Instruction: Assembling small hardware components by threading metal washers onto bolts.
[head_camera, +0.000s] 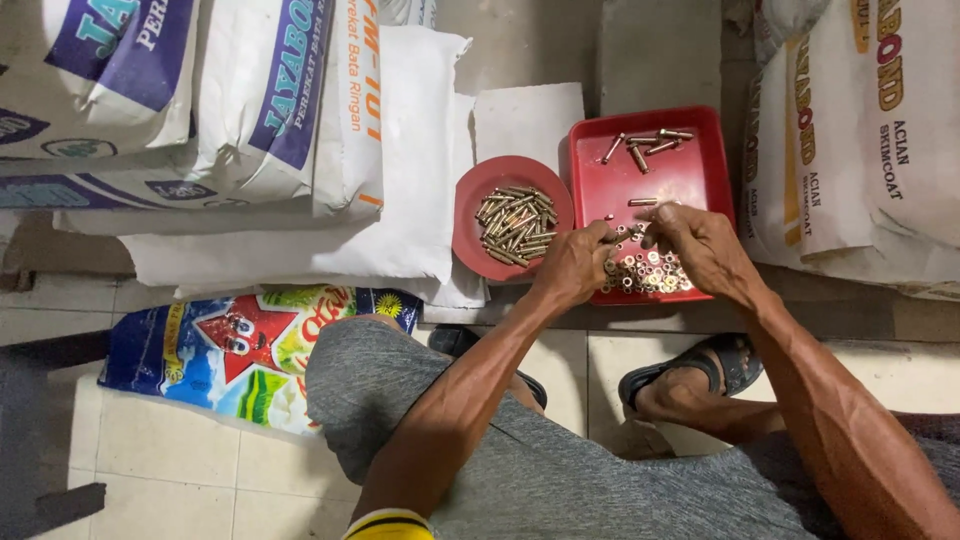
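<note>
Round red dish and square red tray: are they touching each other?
Touching. In the head view the round red dish of brass pins sits rim against the left wall of the square red tray, with no gap showing.

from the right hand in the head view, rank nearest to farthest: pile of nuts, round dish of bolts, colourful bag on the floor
From the right hand:
1. Pile of nuts, in the red tray just under the fingers.
2. Round red dish of bolts, to the left beyond the left hand.
3. Colourful bag, far left on the floor tiles.

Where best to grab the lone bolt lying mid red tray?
Probably by its shank, pinched across the width from above. The bolt lies flat and roughly sideways on the bare floor of the red tray, apart from the other bolts, so both long sides are free. Both hands work nearer, over the nuts.
</note>
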